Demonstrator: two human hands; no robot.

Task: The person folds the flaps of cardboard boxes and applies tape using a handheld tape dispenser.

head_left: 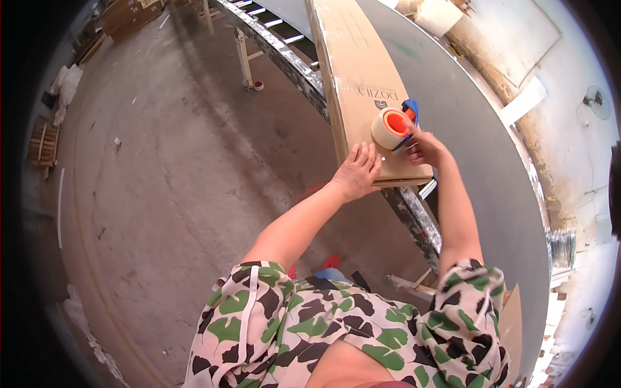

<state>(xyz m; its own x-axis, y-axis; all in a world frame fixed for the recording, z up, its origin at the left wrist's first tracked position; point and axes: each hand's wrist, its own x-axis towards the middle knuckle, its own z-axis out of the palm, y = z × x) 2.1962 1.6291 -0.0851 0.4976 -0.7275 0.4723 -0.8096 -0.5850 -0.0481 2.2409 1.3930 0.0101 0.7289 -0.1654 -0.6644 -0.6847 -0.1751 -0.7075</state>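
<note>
A long brown cardboard box (359, 71) lies lengthwise in front of me, its near end toward my body. My left hand (358, 173) rests with fingers stretched over the box's near left corner. On the box, near its right edge, is a tape dispenser (410, 110) with blue and orange parts. It carries a wide roll of pale tape (387, 134) with an orange core. My right hand (424, 149) is at the dispenser's near right side, fingers curled around it; the dispenser and roll partly hide the grip.
Beneath the box runs a roller conveyor (284, 55) with a paint-worn metal rail. A long grey surface (479, 161) curves along the right, beside a stained wall with a fan (596, 102). Concrete floor (174, 161) stretches left, with a wooden pallet (45, 145) at its far edge.
</note>
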